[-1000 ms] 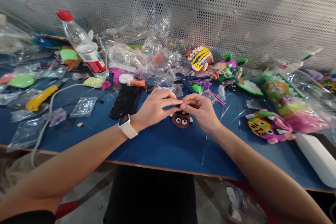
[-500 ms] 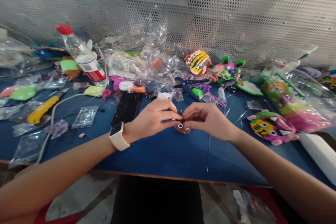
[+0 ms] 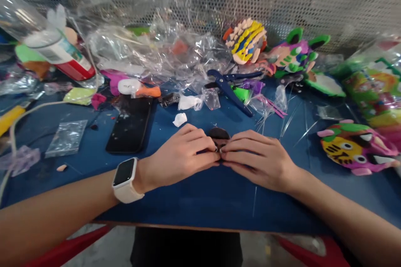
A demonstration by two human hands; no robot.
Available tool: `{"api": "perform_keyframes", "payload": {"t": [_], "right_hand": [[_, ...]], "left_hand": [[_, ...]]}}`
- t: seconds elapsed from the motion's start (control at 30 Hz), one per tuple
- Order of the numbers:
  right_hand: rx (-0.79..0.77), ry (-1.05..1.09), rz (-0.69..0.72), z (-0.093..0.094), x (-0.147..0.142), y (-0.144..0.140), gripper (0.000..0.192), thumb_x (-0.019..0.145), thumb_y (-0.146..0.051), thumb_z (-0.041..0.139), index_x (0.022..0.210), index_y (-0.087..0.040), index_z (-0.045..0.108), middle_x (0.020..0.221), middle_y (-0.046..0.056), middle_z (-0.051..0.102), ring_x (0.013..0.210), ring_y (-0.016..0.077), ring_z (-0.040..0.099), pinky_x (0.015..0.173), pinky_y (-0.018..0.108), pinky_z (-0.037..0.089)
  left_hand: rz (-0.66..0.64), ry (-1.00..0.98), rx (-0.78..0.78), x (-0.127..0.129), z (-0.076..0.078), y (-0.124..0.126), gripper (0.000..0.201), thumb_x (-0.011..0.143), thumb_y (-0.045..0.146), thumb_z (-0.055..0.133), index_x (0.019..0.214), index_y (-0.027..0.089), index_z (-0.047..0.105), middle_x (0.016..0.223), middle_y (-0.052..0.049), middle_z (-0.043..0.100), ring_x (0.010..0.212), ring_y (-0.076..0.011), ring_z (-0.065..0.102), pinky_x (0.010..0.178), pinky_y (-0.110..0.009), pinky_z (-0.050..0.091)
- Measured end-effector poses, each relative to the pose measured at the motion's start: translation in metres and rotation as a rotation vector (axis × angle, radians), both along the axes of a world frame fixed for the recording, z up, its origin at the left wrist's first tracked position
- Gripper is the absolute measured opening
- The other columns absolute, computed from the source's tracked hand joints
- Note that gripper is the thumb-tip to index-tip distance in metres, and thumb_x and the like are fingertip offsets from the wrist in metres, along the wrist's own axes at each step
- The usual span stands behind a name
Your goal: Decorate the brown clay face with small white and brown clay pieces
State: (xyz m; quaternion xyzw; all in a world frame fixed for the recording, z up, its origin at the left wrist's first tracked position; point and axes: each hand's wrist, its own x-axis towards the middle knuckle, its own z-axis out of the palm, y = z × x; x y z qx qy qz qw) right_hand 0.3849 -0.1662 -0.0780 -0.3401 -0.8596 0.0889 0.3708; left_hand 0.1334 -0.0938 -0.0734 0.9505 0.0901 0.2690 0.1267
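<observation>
Two hands, left hand and right hand, meet fingertip to fingertip, fingers clamped on brown toy, near counter's front edge.

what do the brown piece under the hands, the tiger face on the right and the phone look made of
Brown piece: probably soft modelling clay or foam, matte, rounded edge, mostly hidden by the left hand and right hand. Tiger face: likely the same, matte coloured lumps pressed together. Phone: glossy glass-like front, reflective, flecked with white crumbs.
</observation>
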Motion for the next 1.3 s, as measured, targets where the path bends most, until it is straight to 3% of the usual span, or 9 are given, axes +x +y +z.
{"api": "perform_keyframes", "payload": {"t": [0.27,0.53,1.0,1.3], "right_hand": [[0.005,-0.119,-0.092,0.005,0.001,-0.011,0.024,0.093,-0.011,0.078,0.113,-0.025,0.081,0.115,0.007,0.083,0.112,0.0282,0.076,0.091,0.044,0.068],[0.015,-0.140,-0.124,0.002,0.000,-0.011,0.023,0.093,-0.012,0.078,0.110,-0.026,0.080,0.114,0.007,0.083,0.111,0.0292,0.075,0.087,0.045,0.066],[0.045,-0.186,-0.130,0.000,-0.002,-0.012,0.017,0.093,-0.007,0.076,0.106,-0.017,0.079,0.110,0.010,0.082,0.105,0.0278,0.074,0.084,0.043,0.065],[0.058,-0.222,-0.132,0.003,-0.003,-0.015,0.015,0.094,-0.007,0.075,0.105,-0.018,0.079,0.109,0.009,0.083,0.104,0.0269,0.075,0.083,0.042,0.064]], "left_hand": [[0.023,0.020,0.044,-0.001,-0.001,0.001,0.008,0.107,0.024,0.067,0.104,0.022,0.074,0.102,-0.002,0.078,0.094,-0.0164,0.068,0.087,-0.033,0.050],[0.056,0.035,0.019,-0.002,-0.002,0.001,0.012,0.106,0.016,0.064,0.099,0.023,0.072,0.098,-0.002,0.076,0.088,-0.0159,0.067,0.083,-0.033,0.048],[0.081,0.018,0.126,-0.002,-0.002,-0.003,0.013,0.103,0.010,0.064,0.093,0.017,0.069,0.094,-0.002,0.074,0.086,-0.0162,0.063,0.081,-0.033,0.049],[0.075,0.045,0.164,-0.001,-0.002,-0.005,0.014,0.101,0.010,0.067,0.088,0.016,0.068,0.092,-0.002,0.072,0.086,-0.0170,0.063,0.081,-0.033,0.049]]}}
